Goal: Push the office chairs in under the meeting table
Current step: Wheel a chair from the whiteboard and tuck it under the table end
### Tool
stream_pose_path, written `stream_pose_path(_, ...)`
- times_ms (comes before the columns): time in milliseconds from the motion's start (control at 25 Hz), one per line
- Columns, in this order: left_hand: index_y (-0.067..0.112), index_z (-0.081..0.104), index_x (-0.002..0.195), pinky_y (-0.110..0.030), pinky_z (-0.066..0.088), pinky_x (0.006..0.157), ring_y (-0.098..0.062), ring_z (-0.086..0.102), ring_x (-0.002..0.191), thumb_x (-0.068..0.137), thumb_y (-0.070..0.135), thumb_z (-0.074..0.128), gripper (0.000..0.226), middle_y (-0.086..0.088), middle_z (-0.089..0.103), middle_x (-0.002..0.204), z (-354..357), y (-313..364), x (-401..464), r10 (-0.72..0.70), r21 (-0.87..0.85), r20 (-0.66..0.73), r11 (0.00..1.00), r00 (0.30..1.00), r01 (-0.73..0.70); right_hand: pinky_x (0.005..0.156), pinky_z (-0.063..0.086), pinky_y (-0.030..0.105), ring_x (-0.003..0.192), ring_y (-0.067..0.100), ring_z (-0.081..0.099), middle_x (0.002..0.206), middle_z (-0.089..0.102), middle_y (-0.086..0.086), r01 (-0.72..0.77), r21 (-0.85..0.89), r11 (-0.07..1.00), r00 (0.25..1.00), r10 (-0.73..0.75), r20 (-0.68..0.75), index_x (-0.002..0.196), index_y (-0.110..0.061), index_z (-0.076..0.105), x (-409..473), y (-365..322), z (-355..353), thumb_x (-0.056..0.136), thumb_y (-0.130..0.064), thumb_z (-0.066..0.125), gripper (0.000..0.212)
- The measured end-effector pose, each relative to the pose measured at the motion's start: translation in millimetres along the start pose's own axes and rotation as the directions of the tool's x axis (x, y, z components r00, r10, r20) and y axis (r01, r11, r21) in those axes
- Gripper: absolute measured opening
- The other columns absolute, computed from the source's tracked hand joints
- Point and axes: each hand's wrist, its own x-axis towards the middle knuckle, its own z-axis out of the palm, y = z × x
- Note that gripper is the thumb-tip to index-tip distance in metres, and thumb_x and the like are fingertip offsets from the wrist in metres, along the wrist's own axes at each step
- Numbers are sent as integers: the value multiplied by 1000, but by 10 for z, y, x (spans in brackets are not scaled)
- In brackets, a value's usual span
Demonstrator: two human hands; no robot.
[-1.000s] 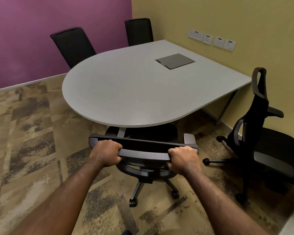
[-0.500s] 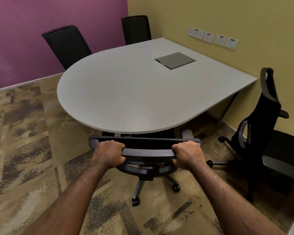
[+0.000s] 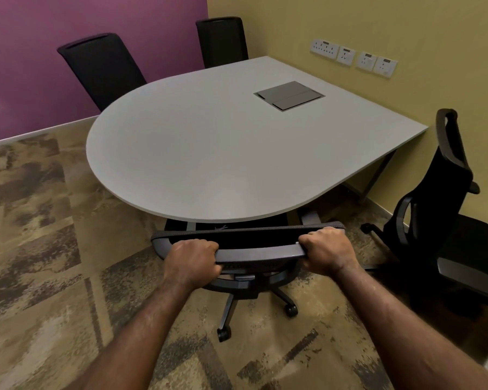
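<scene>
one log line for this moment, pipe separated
both hands grip near chair top | left hand | right hand | seat under table | right-side chair out

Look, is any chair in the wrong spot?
Yes. The black office chair on the right stands away from the grey meeting table, turned sideways, its seat fully out. The two at the purple wall sit close in, and both hands grip the near one's backrest.

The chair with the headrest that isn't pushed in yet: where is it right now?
In the head view it stands at the right edge, the unpushed chair, clear of the meeting table near its squared right corner, by the yellow wall.
</scene>
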Motion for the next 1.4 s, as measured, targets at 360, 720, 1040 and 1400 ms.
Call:
stream_pose_path(360, 25, 58, 67, -28, 29, 54, -13, 38, 53, 67, 39, 61, 14, 10, 47, 58, -13, 45, -40, 8, 15, 8, 1000, 1000, -8, 56, 41, 29, 58, 21, 60, 62, 63, -5, -24, 39, 999, 997, 21, 75, 68, -24, 60, -117, -23, 18, 67, -44, 63, 20)
stream_pose_path(720, 27, 59, 68, -29, 30, 54, -13, 39, 52, 65, 41, 58, 15, 11, 45, 57, -58, 258, -384, 18, 69, 34, 997, 999, -20, 55, 33, 29, 59, 19, 57, 62, 60, -7, -68, 38, 997, 992, 63, 110, 70, -26, 60, -596, -160, -48, 67, -48, 65, 22)
stream_pose_path(1040, 27, 62, 70, -28, 32, 53, -12, 41, 53, 65, 42, 58, 16, 13, 46, 57, -106, 560, -888, 54, 80, 52, 995, 997, -58, 48, 30, 26, 48, 13, 33, 52, 53, -9, -101, 14, 995, 993, 100, 68, 61, -28, 55, -1336, -309, -169, 60, -47, 72, 25)
stream_pose_path(1400, 28, 62, 71, -27, 33, 54, -11, 45, 55, 66, 42, 56, 16, 13, 50, 58, -137, 899, -1204, 55, 67, 78, 996, 995, -61, 52, 35, 29, 54, 19, 55, 57, 58, -7, -104, 4, 995, 990, 103, 101, 63, -27, 54, -1795, -276, -244, 62, -46, 63, 21)
